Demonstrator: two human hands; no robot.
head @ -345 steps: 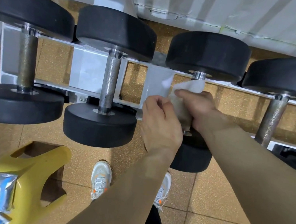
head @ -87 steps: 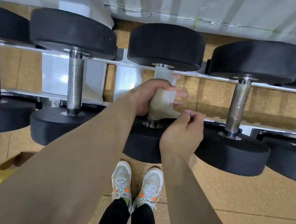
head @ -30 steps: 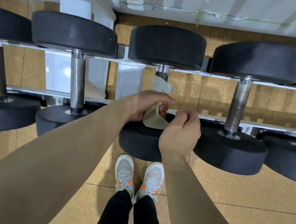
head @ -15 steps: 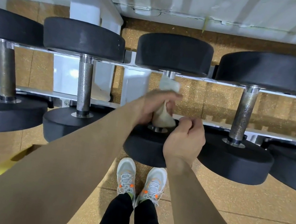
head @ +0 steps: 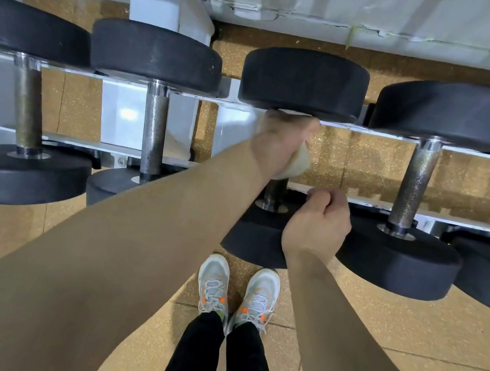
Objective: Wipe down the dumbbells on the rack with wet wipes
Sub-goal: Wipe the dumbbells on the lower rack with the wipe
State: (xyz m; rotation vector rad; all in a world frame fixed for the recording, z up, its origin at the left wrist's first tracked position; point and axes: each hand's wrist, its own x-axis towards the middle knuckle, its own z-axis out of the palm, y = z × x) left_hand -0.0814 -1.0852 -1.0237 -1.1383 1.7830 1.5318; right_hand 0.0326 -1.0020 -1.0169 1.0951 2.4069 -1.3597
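Note:
Several black dumbbells with metal handles lie across a white rack [head: 363, 201]. My left hand [head: 279, 141] is wrapped around the handle of the middle dumbbell [head: 305, 81] with a whitish wet wipe [head: 296, 169] pressed under the palm, right up against the far head. The wipe's lower end pokes out below the hand. A short bare stretch of the handle shows beneath it. My right hand [head: 317, 225] is a closed fist resting on the near head of the same dumbbell; nothing shows inside it.
Neighbouring dumbbells lie close on both sides: one to the left [head: 153, 126] and one to the right [head: 414, 183]. A white corrugated wall [head: 361, 8] runs behind the rack. My feet in light sneakers [head: 236, 293] stand on the cork-coloured floor below.
My left hand has slid the wipe up the handle, from near the front head to the far head. My right fist has stayed on the near head.

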